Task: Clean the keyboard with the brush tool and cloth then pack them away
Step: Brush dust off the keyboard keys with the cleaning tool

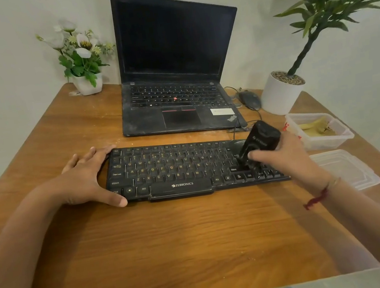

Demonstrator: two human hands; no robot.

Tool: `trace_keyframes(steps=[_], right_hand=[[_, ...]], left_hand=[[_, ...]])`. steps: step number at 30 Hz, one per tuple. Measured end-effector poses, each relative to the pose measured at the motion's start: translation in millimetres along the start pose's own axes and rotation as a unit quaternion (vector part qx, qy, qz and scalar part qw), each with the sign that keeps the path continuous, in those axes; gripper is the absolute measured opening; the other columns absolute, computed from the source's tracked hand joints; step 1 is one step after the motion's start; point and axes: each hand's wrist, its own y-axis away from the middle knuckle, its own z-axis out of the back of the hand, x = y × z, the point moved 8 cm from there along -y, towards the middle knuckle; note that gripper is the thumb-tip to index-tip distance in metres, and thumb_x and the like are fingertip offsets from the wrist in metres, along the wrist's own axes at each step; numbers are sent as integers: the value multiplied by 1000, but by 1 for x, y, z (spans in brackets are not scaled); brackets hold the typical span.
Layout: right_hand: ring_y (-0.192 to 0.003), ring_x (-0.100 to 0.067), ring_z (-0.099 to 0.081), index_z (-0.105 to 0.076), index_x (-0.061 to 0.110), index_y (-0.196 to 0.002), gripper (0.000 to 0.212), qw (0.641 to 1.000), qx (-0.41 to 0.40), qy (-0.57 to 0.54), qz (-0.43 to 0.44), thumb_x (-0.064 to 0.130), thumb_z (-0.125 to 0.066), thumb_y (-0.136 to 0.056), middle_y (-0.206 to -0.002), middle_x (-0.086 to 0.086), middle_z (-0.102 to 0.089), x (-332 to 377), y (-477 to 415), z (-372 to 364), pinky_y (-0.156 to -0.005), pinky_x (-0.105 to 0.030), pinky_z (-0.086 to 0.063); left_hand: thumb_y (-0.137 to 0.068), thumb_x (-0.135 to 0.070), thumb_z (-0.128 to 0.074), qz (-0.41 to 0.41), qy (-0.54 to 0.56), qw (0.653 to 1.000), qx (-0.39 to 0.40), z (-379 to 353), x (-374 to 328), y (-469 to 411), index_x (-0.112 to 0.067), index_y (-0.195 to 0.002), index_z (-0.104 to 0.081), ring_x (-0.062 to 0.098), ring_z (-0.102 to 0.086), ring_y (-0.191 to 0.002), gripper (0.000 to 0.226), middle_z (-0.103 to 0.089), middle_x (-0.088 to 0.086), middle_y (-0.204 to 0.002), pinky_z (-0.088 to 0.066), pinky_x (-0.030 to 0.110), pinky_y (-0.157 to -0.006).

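Observation:
A black Zebronics keyboard [176,171] lies across the middle of the wooden table [163,247]. My left hand [87,177] grips its left end, thumb at the front edge and fingers over the back corner. My right hand [285,156] grips a black brush tool [258,143], tilted, with its lower end down on the keys at the keyboard's right side. A yellowish cloth [315,126] lies inside a clear plastic box [337,140] at the right.
An open, dusty black laptop [175,91] stands behind the keyboard, with a wired mouse [249,99] beside it. A flower pot [87,84] sits at the back left, a white potted plant [280,94] at the back right. The box's clear lid [347,168] lies by my right wrist.

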Motion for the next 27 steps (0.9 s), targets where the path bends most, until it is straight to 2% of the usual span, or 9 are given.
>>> trace_keyframes(steps=[4,8,9,12,14,16,19,24,27], right_hand=[[-86,-16,-69,-64,19,-90,28,986,145,-77,1,10,-81,-71,-90,-4,-72,2,27,-28,-74,-33,-57],[-75,-24,-65,-61,8,-79,23,991,-34,110,65,23,-77,-74,-75,-9,-68,1,4,13,-65,-39,-56],[-72,-24,-64,-60,10,-76,22,989,-46,116,77,24,-77,-74,-72,-8,-66,3,4,15,-64,-39,-55],[-74,-14,-61,-59,20,-74,21,992,42,72,99,19,-80,-72,-73,1,-66,7,22,-7,-66,-28,-49],[-83,-10,-63,-64,18,-88,24,990,123,-5,69,15,-81,-71,-84,1,-69,4,31,-19,-75,-27,-51],[-86,-15,-65,-63,15,-93,26,995,82,-1,60,16,-80,-73,-88,-1,-70,-4,16,-8,-77,-31,-54],[-83,-20,-65,-62,10,-92,26,996,-34,64,47,22,-77,-75,-80,-1,-66,-11,-3,17,-64,-25,-52],[-87,-14,-65,-64,21,-90,25,994,96,-11,52,19,-81,-72,-89,1,-71,-10,20,-11,-79,-33,-53],[-81,-24,-65,-64,7,-87,23,994,16,81,78,21,-77,-75,-82,-11,-70,-10,9,9,-72,-41,-55]], left_hand=[[-18,-94,-56,-5,-8,1000,3,-3,5,-3,-46,-144,10,16,14,-144,150,2,6,-159,15,36,-114],[-18,-95,-56,-7,-11,1000,-4,-1,9,-6,-46,-144,10,18,13,-145,150,2,6,-159,14,39,-115],[-19,-94,-57,-6,-10,1000,-2,-1,9,-5,-47,-143,10,18,14,-145,149,2,6,-159,14,39,-115],[-20,-93,-58,-6,-8,1000,1,-2,9,-6,-48,-143,11,18,14,-144,148,3,6,-159,14,39,-115],[-20,-93,-59,-2,-8,1000,1,-2,8,-6,-47,-143,10,17,14,-144,149,2,6,-159,15,38,-115],[-20,-92,-59,-7,-11,1000,-3,0,6,-5,-46,-144,9,15,13,-144,148,0,5,-159,15,36,-115],[-20,-91,-58,-5,-7,1000,-4,0,5,-3,-45,-145,9,14,12,-144,149,0,4,-159,16,34,-113],[-19,-92,-58,-2,-7,1000,-1,-1,6,-5,-46,-144,10,16,12,-144,149,2,5,-159,16,35,-114],[-20,-92,-59,-5,-6,1000,0,-1,7,-5,-46,-144,9,13,13,-144,149,1,5,-159,16,35,-114]])
